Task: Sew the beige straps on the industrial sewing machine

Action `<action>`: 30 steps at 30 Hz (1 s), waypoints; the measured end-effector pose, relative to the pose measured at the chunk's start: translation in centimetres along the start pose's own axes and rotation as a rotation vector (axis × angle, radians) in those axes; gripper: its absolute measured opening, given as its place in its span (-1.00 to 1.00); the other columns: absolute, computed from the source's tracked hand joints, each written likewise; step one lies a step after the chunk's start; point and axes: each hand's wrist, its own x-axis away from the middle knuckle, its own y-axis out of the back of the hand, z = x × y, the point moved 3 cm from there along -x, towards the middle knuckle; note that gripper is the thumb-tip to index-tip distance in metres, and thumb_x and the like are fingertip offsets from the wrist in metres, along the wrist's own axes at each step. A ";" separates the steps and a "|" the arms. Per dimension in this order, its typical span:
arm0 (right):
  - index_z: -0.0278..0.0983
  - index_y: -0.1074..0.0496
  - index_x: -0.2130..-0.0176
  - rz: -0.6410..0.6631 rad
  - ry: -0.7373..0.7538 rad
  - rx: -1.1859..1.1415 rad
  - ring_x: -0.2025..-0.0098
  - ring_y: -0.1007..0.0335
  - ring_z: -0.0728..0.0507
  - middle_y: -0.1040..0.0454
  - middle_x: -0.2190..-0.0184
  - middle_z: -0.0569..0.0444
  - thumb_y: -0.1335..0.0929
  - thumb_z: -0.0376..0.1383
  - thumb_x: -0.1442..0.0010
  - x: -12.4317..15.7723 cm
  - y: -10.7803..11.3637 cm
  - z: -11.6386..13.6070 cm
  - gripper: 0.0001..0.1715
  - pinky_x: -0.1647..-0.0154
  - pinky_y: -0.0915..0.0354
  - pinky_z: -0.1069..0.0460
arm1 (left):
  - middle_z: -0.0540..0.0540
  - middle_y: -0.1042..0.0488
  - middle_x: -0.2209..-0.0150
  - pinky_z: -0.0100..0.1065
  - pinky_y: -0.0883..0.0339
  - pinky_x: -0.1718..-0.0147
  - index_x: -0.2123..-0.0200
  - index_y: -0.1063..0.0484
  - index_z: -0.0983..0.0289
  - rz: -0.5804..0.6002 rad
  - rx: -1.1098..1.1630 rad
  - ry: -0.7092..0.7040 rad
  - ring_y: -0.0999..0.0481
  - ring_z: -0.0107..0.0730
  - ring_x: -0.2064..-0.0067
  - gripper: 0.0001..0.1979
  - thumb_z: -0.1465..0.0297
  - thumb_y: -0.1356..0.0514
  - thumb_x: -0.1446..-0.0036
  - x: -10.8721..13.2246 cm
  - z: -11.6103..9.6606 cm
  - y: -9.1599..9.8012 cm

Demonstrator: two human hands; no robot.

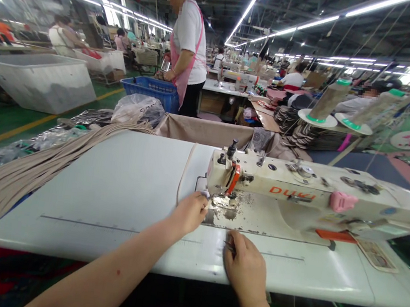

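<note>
A sewing machine stands on a white table. Just left of its presser foot, my left hand is closed, thumb and fingers pinched together. A thin beige cord comes across the table from the back edge and runs in at this hand; its end is hidden behind the fingers. A small whitish bit shows by the fingertips. My right hand rests at the table's front, curled round a small dark pointed tool, mostly hidden in the fingers.
A thick bundle of beige cords hangs over the table's left edge. Behind the table are a fabric-lined bin and a blue crate, where a person in a pink apron stands. Thread cones rise behind the machine.
</note>
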 end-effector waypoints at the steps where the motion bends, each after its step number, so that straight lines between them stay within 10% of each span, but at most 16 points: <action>1: -0.25 -0.42 0.08 0.003 0.000 -0.003 0.32 -0.44 -0.16 -0.57 0.32 0.04 -0.28 -0.43 -0.16 0.0 0.0 0.0 -0.69 0.28 -0.26 0.00 | 0.11 -0.51 0.19 -0.32 -0.46 0.15 0.36 -0.48 0.24 -0.003 0.003 0.011 -0.53 -0.36 0.23 -0.91 0.54 -0.24 -0.14 0.1 -0.1 -0.2; 13: -0.22 -0.42 0.19 0.090 -0.119 -0.040 0.28 -0.39 -0.14 -0.50 0.36 0.06 -0.29 -0.48 -0.06 0.4 0.2 0.6 -0.70 0.24 -0.23 0.03 | 0.21 -0.48 0.20 -0.13 -0.47 0.02 0.20 -0.50 0.28 0.031 -0.012 0.052 -0.57 -0.12 0.13 -0.87 0.41 -0.19 -0.19 1.9 -2.0 -2.0; 23: -0.20 -0.44 0.03 -0.058 -0.144 -0.429 0.22 -0.50 -0.11 -0.59 0.25 0.03 -0.24 -0.29 -0.37 1.9 1.8 -0.8 -0.74 0.12 -0.37 0.03 | 0.29 -0.40 0.10 -0.03 -0.45 -0.06 -0.24 -0.23 0.48 0.159 -0.136 -0.117 -0.55 -0.01 0.03 -0.37 0.24 0.00 -0.18 3.4 2.7 -5.4; 30: -0.20 -0.50 0.29 -0.380 -0.789 -0.546 0.33 -0.44 -0.13 -0.48 0.43 0.06 -0.18 0.07 -0.43 8.9 4.8 -8.7 -0.46 0.24 -0.37 0.00 | 0.36 -0.37 -0.07 0.07 -0.35 -0.19 0.01 -0.38 0.32 0.005 -0.247 -0.383 -0.47 0.14 -0.10 -0.44 -0.03 -0.07 -0.18 3.7 1.6 -3.4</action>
